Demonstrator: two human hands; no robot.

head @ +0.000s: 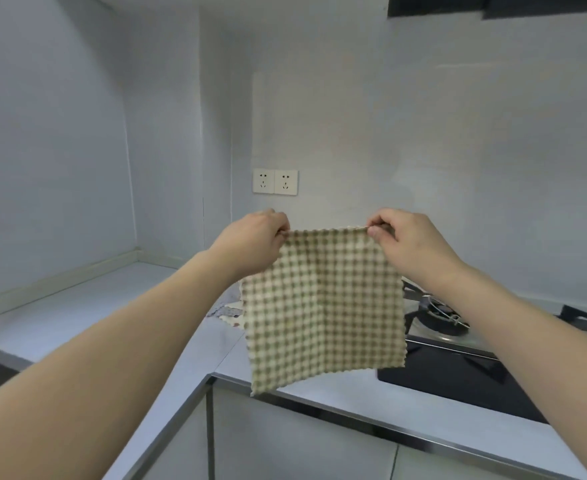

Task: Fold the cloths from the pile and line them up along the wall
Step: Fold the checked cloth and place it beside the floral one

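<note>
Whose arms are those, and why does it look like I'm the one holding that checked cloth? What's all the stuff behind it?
The camera sits on a person's head, so you see what they see, looking forward and down. Their left hand and right hand each pinch a top corner of the checked cloth, which hangs open in the air. Behind it, more cloths lie on the pale counter. To the right is a gas stove. Two wall sockets are on the wall.
</note>
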